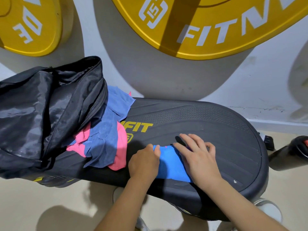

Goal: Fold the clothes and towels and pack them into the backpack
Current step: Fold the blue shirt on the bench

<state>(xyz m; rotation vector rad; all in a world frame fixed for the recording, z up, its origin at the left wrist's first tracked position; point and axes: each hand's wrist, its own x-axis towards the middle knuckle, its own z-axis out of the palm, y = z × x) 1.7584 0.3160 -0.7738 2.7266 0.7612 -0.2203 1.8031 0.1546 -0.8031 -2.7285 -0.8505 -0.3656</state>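
The left hand [144, 161] pinched the blue cloth [171, 165] at its edge; the right hand [198, 157] pressed it flat, fingers straight. It looked soft, light, floppy; best taken by its corners.

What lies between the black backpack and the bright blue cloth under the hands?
In the head view, a crumpled heap of pink and dark blue cloths lies there.

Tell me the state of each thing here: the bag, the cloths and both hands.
backpack: unzipped, mouth gaping, on the step platform
blue cloth: folded narrow, flat on the step platform
pile of cloths: unfolded, crumpled against the backpack
left hand: grips the blue cloth's left edge
right hand: fingers spread, pressing on the blue cloth
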